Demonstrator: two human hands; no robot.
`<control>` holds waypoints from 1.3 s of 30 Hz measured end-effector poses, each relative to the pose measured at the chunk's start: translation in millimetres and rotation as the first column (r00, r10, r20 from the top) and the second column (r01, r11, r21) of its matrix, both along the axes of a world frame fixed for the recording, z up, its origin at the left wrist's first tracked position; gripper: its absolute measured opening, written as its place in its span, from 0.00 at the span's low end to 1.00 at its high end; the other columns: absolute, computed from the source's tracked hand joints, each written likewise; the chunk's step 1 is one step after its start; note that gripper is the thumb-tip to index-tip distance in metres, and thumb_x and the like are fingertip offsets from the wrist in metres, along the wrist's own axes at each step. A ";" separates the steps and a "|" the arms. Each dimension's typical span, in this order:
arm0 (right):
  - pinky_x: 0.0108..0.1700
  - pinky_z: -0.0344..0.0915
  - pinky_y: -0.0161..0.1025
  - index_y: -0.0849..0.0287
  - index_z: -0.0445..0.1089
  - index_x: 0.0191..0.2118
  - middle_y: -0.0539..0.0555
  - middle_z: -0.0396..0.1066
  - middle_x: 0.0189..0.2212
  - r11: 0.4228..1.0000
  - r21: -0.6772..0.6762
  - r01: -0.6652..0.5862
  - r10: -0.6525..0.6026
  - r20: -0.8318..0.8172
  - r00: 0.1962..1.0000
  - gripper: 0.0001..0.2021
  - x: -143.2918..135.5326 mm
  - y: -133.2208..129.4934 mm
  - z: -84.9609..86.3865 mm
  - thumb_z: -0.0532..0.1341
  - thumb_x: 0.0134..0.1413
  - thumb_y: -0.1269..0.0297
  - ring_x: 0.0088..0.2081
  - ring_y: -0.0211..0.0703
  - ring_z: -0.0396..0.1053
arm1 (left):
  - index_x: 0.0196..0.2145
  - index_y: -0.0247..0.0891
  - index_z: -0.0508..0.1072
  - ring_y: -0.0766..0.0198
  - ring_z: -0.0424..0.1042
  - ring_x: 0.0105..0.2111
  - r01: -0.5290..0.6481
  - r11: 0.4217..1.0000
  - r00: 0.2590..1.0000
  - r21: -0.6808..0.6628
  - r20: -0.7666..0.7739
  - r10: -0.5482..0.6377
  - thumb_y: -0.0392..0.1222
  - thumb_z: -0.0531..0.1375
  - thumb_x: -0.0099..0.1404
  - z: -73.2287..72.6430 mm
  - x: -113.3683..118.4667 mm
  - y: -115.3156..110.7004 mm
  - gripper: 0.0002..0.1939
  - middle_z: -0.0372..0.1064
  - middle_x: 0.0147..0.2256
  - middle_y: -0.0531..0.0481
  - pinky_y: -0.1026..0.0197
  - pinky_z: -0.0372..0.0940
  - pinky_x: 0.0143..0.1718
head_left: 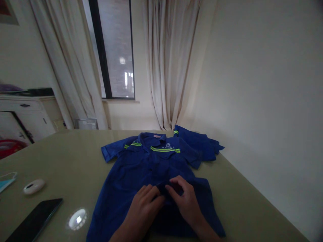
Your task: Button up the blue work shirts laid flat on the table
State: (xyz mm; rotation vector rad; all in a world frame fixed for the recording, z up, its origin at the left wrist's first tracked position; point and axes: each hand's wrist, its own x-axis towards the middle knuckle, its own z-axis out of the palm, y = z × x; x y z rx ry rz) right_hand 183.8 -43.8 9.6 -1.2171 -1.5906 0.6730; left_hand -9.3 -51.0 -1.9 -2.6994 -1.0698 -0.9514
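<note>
blue shirt (126,171), both hands (145,203) (186,200) pinching its front, red container (12,145) far left

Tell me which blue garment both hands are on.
The spread-out blue shirt: left hand and right hand are both at its lower front. The other blue garment lies heaped beyond it, by the wall, touched by neither.

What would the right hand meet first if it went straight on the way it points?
Most likely the front of the blue shirt: the right hand points forward and leftward, its fingertips right by the cloth. The left hand sits close beside that line; exact depth is unclear.
</note>
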 end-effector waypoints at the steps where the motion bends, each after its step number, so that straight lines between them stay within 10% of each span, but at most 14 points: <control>1: 0.36 0.64 0.35 0.57 0.74 0.35 0.50 0.72 0.30 0.999 -0.018 -0.039 0.040 0.020 0.999 0.07 -2.9 -2.5 1.8 0.65 0.59 0.58 0.33 0.42 0.69 | 0.40 0.43 0.73 0.59 0.71 0.32 0.021 1.000 1.000 0.009 0.010 -0.021 0.37 0.58 0.72 0.1 -1.6 -0.7 0.05 0.72 0.34 0.51 0.58 0.67 0.35; 8: 0.37 0.63 0.34 0.57 0.74 0.36 0.49 0.72 0.30 0.982 -0.108 -0.152 0.157 0.036 0.987 0.04 -5.8 -5.0 1.2 0.62 0.55 0.66 0.34 0.41 0.69 | 0.45 0.41 0.71 0.62 0.75 0.36 0.110 0.990 0.979 -0.088 0.180 -0.093 0.34 0.52 0.75 -5.0 -8.4 2.6 0.09 0.75 0.37 0.51 0.61 0.70 0.39; 24: 0.39 0.63 0.34 0.56 0.75 0.35 0.49 0.75 0.33 0.979 0.004 -0.202 0.202 0.057 0.978 0.10 -0.8 -6.4 6.8 0.60 0.49 0.75 0.37 0.41 0.71 | 0.40 0.44 0.76 0.63 0.78 0.37 -0.035 0.887 0.886 -0.461 0.396 0.241 0.31 0.60 0.65 -6.0 1.0 1.8 0.10 0.78 0.36 0.54 0.64 0.70 0.41; 31: 0.42 0.65 0.36 0.57 0.78 0.36 0.52 0.76 0.34 0.976 -0.008 -0.219 0.219 -0.025 0.975 0.11 -1.7 -9.1 7.0 0.58 0.65 0.61 0.38 0.43 0.73 | 0.37 0.42 0.77 0.63 0.77 0.37 0.025 0.852 0.875 -0.522 0.424 0.234 0.31 0.59 0.62 -2.3 -0.8 4.4 0.10 0.78 0.35 0.53 0.63 0.69 0.41; 39: 0.39 0.66 0.36 0.57 0.78 0.37 0.51 0.77 0.32 0.953 -0.191 -0.235 0.229 -0.053 0.972 0.07 1.1 -1.4 0.8 0.63 0.57 0.64 0.36 0.45 0.74 | 0.38 0.42 0.78 0.60 0.77 0.39 0.048 0.817 0.859 -0.575 0.441 0.260 0.34 0.59 0.63 1.5 0.6 3.2 0.09 0.79 0.37 0.51 0.61 0.69 0.44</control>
